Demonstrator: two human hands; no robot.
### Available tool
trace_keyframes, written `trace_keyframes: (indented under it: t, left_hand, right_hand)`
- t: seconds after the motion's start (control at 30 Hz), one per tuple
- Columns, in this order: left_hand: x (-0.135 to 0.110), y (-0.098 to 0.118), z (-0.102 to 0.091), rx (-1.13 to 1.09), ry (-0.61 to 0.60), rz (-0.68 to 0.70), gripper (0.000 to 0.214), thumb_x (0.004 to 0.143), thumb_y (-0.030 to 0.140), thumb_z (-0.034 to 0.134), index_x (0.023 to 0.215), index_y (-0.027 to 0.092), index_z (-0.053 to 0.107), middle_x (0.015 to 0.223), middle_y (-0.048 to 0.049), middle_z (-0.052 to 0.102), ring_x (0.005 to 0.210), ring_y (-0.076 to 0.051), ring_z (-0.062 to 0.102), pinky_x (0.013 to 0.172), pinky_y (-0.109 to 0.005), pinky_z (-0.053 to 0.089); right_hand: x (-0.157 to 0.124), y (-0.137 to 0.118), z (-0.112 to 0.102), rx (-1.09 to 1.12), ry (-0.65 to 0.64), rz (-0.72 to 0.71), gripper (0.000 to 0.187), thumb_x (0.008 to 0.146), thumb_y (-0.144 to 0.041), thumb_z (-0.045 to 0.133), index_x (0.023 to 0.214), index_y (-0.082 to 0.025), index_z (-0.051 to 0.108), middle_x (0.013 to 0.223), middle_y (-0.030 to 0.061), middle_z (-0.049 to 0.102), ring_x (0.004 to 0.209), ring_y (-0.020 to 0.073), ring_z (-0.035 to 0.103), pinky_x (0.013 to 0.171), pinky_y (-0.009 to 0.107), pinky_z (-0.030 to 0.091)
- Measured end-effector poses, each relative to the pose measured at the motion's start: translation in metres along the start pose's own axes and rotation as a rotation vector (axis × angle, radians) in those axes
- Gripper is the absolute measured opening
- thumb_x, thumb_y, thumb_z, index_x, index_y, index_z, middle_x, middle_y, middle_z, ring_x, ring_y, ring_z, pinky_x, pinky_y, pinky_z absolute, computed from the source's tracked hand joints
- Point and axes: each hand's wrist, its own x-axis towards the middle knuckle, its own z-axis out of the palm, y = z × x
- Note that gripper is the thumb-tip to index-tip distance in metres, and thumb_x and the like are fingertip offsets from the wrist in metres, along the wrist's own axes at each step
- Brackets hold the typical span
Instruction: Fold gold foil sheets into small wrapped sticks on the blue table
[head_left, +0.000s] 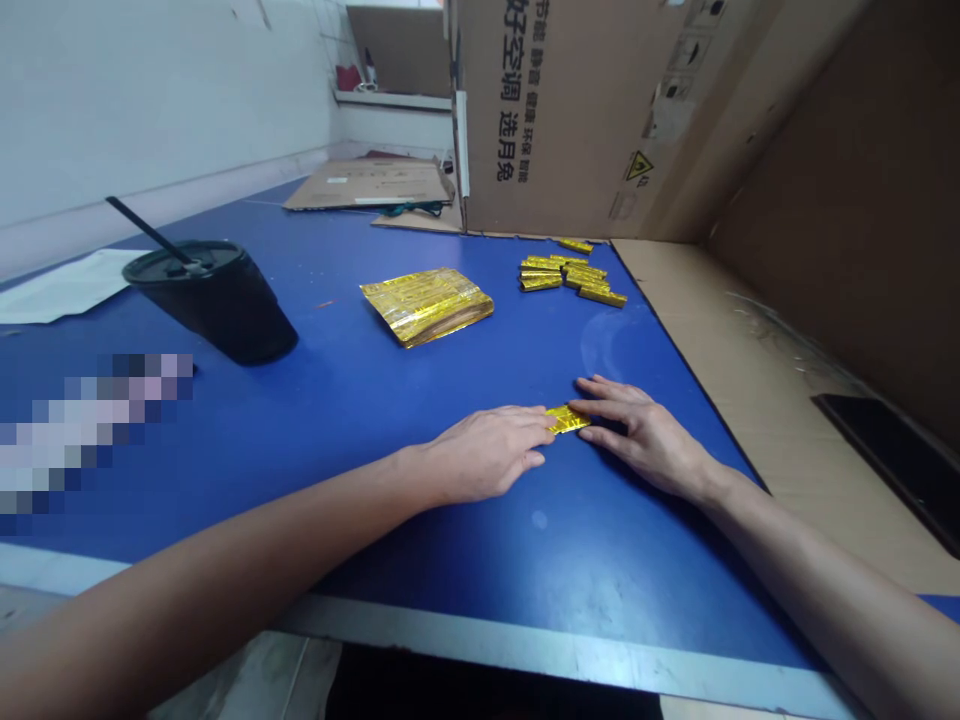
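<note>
A small piece of gold foil [568, 419] lies flat on the blue tabletop [465, 560] between my two hands. From the left, my left hand [495, 448] presses its stretched fingers on the foil's near end. On the other side, my right hand [645, 435] has its fingers spread, with fingertips touching the foil's right end. Farther off lies a stack of larger gold foil sheets [431, 303], slightly curled at one edge. Several narrow folded gold strips [566, 275] sit in a loose pile toward the back right.
A dark tumbler [217, 300] with a straw stands at the left, near a white sheet [67, 287]. Cardboard [570, 120] walls rise behind and at the right. A dark phone-like slab [892, 465] lies on the right cardboard. A pixelated patch covers something at left.
</note>
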Motion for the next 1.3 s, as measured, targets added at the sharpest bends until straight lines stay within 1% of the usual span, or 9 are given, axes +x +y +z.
trace_keyframes:
  t: [0.1, 0.27, 0.37, 0.53, 0.63, 0.73, 0.87, 1.03, 1.3]
  left_hand:
    - [0.000, -0.003, 0.001, -0.030, 0.023, 0.032, 0.026, 0.085, 0.015, 0.043, 0.107, 0.012, 0.056, 0.120, -0.0074, 0.055, 0.119, -0.016, 0.042, 0.102, -0.030, 0.031]
    - [0.000, -0.008, 0.006, -0.070, 0.123, 0.058, 0.026, 0.083, 0.010, 0.043, 0.105, 0.010, 0.057, 0.116, -0.0090, 0.057, 0.116, -0.017, 0.046, 0.101, -0.032, 0.034]
    - [0.000, -0.010, 0.009, -0.083, 0.177, 0.061, 0.025, 0.082, 0.009, 0.044, 0.103, 0.011, 0.057, 0.114, -0.0088, 0.058, 0.113, -0.016, 0.048, 0.099, -0.032, 0.036]
    - [0.001, -0.009, 0.009, -0.107, 0.196, 0.069, 0.026, 0.081, 0.007, 0.044, 0.104, 0.011, 0.056, 0.113, -0.0087, 0.059, 0.111, -0.016, 0.050, 0.098, -0.031, 0.038]
    - [0.001, -0.009, 0.007, -0.118, 0.190, 0.071, 0.032, 0.082, 0.006, 0.041, 0.111, 0.011, 0.052, 0.115, -0.0082, 0.058, 0.111, -0.015, 0.050, 0.098, -0.031, 0.038]
    - [0.001, -0.009, 0.007, -0.102, 0.170, 0.085, 0.039, 0.081, 0.004, 0.039, 0.118, 0.014, 0.048, 0.119, -0.0062, 0.055, 0.113, -0.014, 0.047, 0.099, -0.030, 0.037]
    - [0.001, -0.011, 0.008, -0.031, 0.137, 0.065, 0.044, 0.080, 0.003, 0.040, 0.121, 0.017, 0.046, 0.125, -0.0060, 0.050, 0.116, -0.015, 0.043, 0.099, -0.032, 0.036]
    - [0.001, -0.010, 0.008, 0.021, 0.092, 0.057, 0.047, 0.080, 0.003, 0.040, 0.124, 0.018, 0.044, 0.126, -0.0059, 0.048, 0.116, -0.016, 0.042, 0.098, -0.032, 0.036]
    - [0.003, -0.006, 0.006, 0.134, -0.001, 0.032, 0.054, 0.075, 0.000, 0.041, 0.127, 0.016, 0.040, 0.134, -0.0089, 0.039, 0.123, -0.020, 0.034, 0.100, -0.032, 0.033]
  right_hand:
    - [0.000, 0.001, 0.001, 0.049, 0.044, -0.034, 0.034, 0.082, -0.031, 0.049, 0.111, -0.015, 0.059, 0.122, 0.0126, 0.054, 0.117, 0.0237, 0.044, 0.096, 0.045, 0.036]
    - [0.001, -0.001, 0.003, 0.100, 0.101, -0.061, 0.024, 0.081, -0.028, 0.053, 0.101, -0.020, 0.063, 0.107, 0.0086, 0.062, 0.099, 0.0223, 0.055, 0.086, 0.041, 0.044]
    - [0.001, -0.006, 0.002, 0.100, 0.109, -0.075, 0.021, 0.081, -0.025, 0.052, 0.098, -0.021, 0.063, 0.095, 0.0067, 0.063, 0.088, 0.0205, 0.056, 0.079, 0.037, 0.047]
    - [0.000, -0.010, 0.002, 0.083, 0.090, -0.076, 0.020, 0.081, -0.023, 0.052, 0.098, -0.020, 0.062, 0.090, 0.0068, 0.061, 0.084, 0.0203, 0.054, 0.075, 0.036, 0.047]
    - [-0.001, -0.010, 0.002, 0.085, 0.092, -0.083, 0.020, 0.081, -0.024, 0.052, 0.098, -0.021, 0.062, 0.090, 0.0068, 0.060, 0.084, 0.0203, 0.053, 0.075, 0.036, 0.046]
    - [-0.001, -0.010, 0.001, 0.090, 0.100, -0.082, 0.022, 0.082, -0.024, 0.051, 0.102, -0.021, 0.060, 0.091, 0.0070, 0.060, 0.084, 0.0203, 0.053, 0.075, 0.036, 0.046]
    - [0.000, -0.010, 0.000, 0.099, 0.103, -0.073, 0.023, 0.082, -0.028, 0.052, 0.103, -0.021, 0.058, 0.090, 0.0068, 0.060, 0.084, 0.0207, 0.053, 0.075, 0.037, 0.046]
    - [0.001, -0.008, 0.002, 0.109, 0.106, -0.077, 0.020, 0.082, -0.028, 0.052, 0.099, -0.020, 0.060, 0.089, 0.0067, 0.061, 0.083, 0.0203, 0.053, 0.075, 0.037, 0.045]
    - [0.000, -0.010, 0.005, 0.057, 0.119, -0.078, 0.017, 0.082, -0.027, 0.052, 0.094, -0.021, 0.062, 0.088, 0.0067, 0.059, 0.081, 0.0203, 0.052, 0.073, 0.036, 0.045]
